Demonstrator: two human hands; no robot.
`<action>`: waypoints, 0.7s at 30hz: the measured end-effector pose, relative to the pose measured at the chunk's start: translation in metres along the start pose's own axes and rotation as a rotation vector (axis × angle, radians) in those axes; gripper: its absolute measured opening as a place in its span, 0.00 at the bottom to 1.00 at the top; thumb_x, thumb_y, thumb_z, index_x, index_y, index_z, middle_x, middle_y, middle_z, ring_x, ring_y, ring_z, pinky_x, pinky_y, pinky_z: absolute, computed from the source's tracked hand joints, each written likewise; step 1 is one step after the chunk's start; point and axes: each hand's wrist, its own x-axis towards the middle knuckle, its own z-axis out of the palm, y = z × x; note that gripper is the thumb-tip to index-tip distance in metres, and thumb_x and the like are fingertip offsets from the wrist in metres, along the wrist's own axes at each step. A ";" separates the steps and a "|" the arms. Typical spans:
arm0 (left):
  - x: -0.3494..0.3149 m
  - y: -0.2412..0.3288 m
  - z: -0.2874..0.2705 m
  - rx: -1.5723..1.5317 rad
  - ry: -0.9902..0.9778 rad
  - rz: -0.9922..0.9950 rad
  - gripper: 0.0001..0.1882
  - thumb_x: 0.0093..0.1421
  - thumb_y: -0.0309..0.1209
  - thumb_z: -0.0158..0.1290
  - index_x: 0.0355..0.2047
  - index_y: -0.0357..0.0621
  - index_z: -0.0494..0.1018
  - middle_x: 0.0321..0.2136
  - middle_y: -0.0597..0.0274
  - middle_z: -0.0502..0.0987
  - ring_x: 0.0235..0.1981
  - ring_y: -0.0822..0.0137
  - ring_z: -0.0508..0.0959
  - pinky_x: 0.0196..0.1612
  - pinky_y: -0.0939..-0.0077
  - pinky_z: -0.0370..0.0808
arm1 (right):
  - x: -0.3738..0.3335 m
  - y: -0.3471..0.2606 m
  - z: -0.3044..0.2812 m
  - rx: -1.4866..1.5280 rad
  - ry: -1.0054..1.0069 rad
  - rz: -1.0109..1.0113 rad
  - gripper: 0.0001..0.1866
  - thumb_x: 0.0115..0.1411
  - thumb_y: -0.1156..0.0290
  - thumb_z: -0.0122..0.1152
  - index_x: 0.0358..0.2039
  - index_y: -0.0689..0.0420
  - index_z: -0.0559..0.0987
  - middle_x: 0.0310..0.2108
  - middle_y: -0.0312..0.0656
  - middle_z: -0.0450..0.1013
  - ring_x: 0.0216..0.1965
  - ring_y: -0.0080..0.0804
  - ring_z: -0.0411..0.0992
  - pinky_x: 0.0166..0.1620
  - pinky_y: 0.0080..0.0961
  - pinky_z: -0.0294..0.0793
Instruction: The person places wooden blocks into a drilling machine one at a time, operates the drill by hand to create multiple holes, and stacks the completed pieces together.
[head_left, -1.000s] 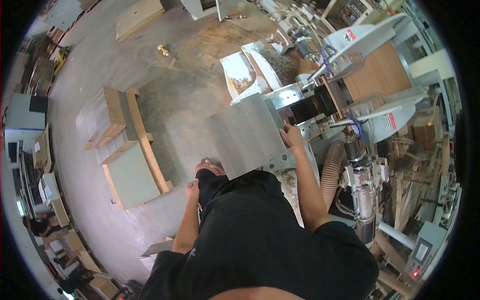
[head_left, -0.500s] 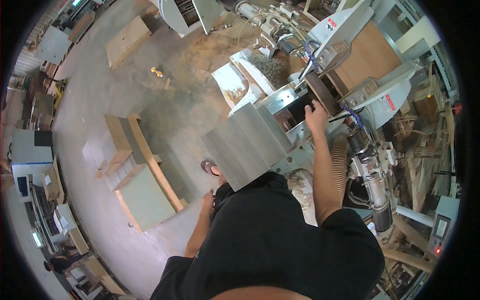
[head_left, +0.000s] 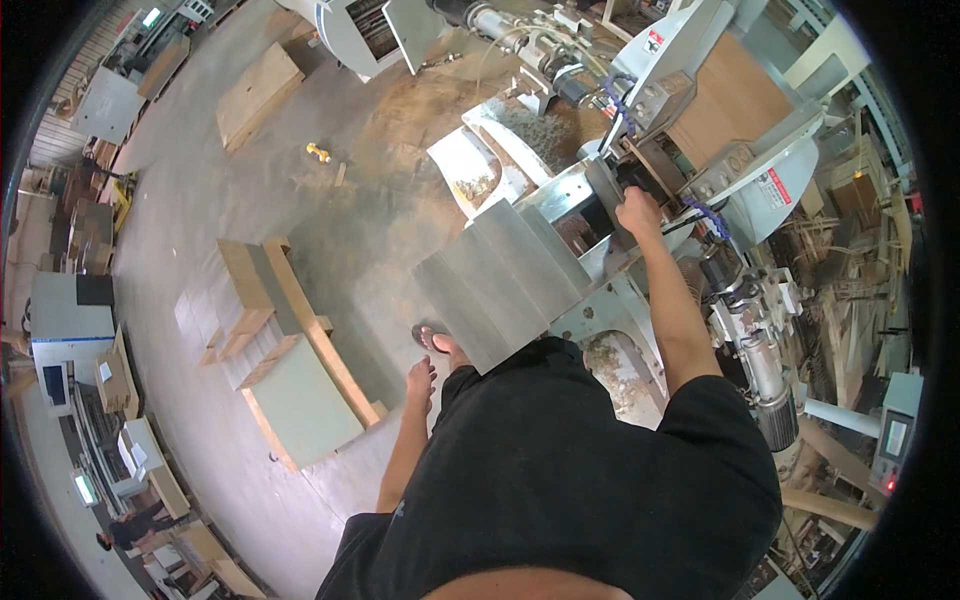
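The left hand (head_left: 421, 380) hangs empty, fingers loosely apart. Stacked grey boards (head_left: 505, 285) cover the near end of the machine bed (head_left: 562, 192). Beyond, the right hand (head_left: 640, 212) curls its fingers at one end of a separate grey panel (head_left: 604, 190) toward the bed's far end; whether pinching, I cannot tell. Seemingly one piece is underway, the stack remaining; finished pieces are unclear.

On the grey floor (head_left: 370, 240), in the upper left, lies a big flat wooden board (head_left: 260, 95). Lower and to its right is a small yellow thing (head_left: 318, 153), with a little wood stick (head_left: 341, 175) beside it. A pale cabinet (head_left: 65, 305) stands near the left edge. At the lower left are a bright screen (head_left: 84, 488) and a person in dark clothes (head_left: 133, 529). Messy wood scraps (head_left: 840, 275) fill the far right.
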 end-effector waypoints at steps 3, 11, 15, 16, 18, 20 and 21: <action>0.009 -0.045 0.001 0.197 0.072 0.011 0.28 0.63 0.51 0.47 0.49 0.37 0.73 0.43 0.51 0.78 0.46 0.56 0.75 0.47 0.60 0.69 | -0.018 0.003 -0.012 0.352 -0.177 -0.111 0.13 0.54 0.65 0.63 0.34 0.61 0.80 0.30 0.50 0.78 0.36 0.48 0.77 0.39 0.39 0.74; 0.038 -0.134 -0.024 1.131 -0.157 0.481 0.24 0.69 0.48 0.37 0.53 0.48 0.71 0.36 0.41 0.79 0.39 0.47 0.79 0.44 0.58 0.73 | -0.072 -0.031 0.049 0.511 -0.231 -0.275 0.18 0.55 0.59 0.63 0.43 0.53 0.82 0.39 0.49 0.79 0.40 0.49 0.76 0.44 0.41 0.75; 0.019 -0.090 -0.034 0.724 -0.198 0.127 0.27 0.66 0.51 0.43 0.57 0.47 0.66 0.40 0.51 0.79 0.42 0.56 0.78 0.45 0.63 0.71 | -0.075 -0.029 0.079 0.555 -0.201 -0.461 0.20 0.56 0.59 0.62 0.48 0.54 0.80 0.43 0.49 0.78 0.43 0.48 0.76 0.47 0.36 0.74; 0.011 -0.073 -0.034 0.566 -0.205 0.019 0.29 0.65 0.52 0.45 0.57 0.46 0.65 0.43 0.55 0.78 0.44 0.60 0.77 0.47 0.65 0.70 | -0.070 -0.028 0.084 0.646 -0.237 -0.422 0.21 0.56 0.58 0.62 0.48 0.53 0.80 0.44 0.49 0.78 0.43 0.47 0.76 0.47 0.36 0.74; -0.006 -0.045 -0.029 0.355 -0.136 -0.087 0.28 0.63 0.53 0.46 0.55 0.45 0.66 0.49 0.59 0.76 0.49 0.64 0.74 0.51 0.60 0.66 | -0.082 -0.015 0.094 0.795 -0.176 -0.315 0.19 0.58 0.56 0.60 0.46 0.53 0.81 0.42 0.48 0.78 0.43 0.47 0.76 0.48 0.37 0.74; -0.015 -0.016 -0.023 0.331 -0.116 -0.140 0.28 0.63 0.53 0.45 0.55 0.47 0.66 0.52 0.60 0.75 0.51 0.64 0.73 0.53 0.55 0.64 | -0.096 -0.003 0.097 0.861 -0.136 -0.124 0.18 0.59 0.56 0.59 0.44 0.52 0.82 0.41 0.47 0.79 0.43 0.47 0.77 0.49 0.38 0.74; -0.015 -0.003 -0.018 0.356 -0.140 -0.147 0.27 0.64 0.53 0.44 0.55 0.48 0.66 0.52 0.60 0.75 0.51 0.64 0.73 0.53 0.54 0.64 | -0.100 0.001 0.096 0.903 -0.142 -0.044 0.18 0.59 0.55 0.59 0.44 0.52 0.82 0.40 0.46 0.79 0.42 0.46 0.77 0.49 0.37 0.74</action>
